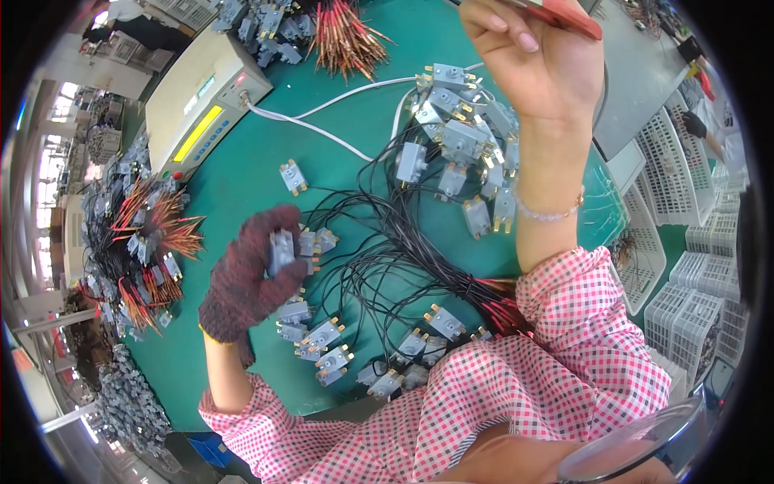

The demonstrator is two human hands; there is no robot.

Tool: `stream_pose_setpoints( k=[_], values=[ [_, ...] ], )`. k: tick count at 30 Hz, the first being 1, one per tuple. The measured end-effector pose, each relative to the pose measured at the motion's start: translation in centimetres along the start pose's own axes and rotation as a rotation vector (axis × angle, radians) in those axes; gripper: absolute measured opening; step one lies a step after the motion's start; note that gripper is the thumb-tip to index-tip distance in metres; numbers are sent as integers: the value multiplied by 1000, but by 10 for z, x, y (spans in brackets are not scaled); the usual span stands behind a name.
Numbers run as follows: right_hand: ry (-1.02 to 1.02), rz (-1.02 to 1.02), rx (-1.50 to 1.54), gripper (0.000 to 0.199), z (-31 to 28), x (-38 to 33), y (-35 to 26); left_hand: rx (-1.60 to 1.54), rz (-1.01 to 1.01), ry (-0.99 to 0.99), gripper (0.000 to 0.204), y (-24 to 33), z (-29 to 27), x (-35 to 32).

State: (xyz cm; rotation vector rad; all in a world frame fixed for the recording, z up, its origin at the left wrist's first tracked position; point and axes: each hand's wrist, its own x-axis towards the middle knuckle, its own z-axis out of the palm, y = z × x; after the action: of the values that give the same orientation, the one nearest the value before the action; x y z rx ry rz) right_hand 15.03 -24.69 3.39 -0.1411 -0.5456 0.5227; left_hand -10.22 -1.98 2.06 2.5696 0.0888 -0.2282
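Note:
My left hand (250, 270), in a dark maroon knit glove, grips a small grey plastic block (280, 252) between thumb and fingers. More grey blocks of this kind, with brass terminals and black wires, lie beside and below it, such as a block (325, 332) near the glove. My right hand (542, 68) is bare and raised at the top, its fingers curled around a red object (568, 16). The frame's upper edge cuts that object off, so its kind is hidden. Below the right hand lies a pile of grey blocks (463, 141). Their black wires (415, 242) gather into a bundle with red ends.
A beige meter (205, 101) with a yellow display stands at the back left, a white cable (322, 141) running from it. Wired bundles (145, 234) lie along the left edge; another bundle (347, 36) lies at the back. White plastic baskets (681, 310) stand at the right beyond the green table (234, 367).

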Motion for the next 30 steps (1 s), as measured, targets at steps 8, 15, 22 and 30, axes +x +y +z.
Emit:
stream_pose_setpoints(
  k=[8,15,22,30],
  values=[
    [91,42,-395,32,2,-2,38,-1304,270,488,48,-11,32,51],
    [-483,466,-886,31,-17,-27,120,-1442,204,806,55,-21,69,63],
    [-412,479,-805,42,-8,-37,140,-1394,256,961,59,-19,77,60],
    [-278,739,-739,37,9,-28,117,-1373,260,985,61,-13,77,53]
  ],
)
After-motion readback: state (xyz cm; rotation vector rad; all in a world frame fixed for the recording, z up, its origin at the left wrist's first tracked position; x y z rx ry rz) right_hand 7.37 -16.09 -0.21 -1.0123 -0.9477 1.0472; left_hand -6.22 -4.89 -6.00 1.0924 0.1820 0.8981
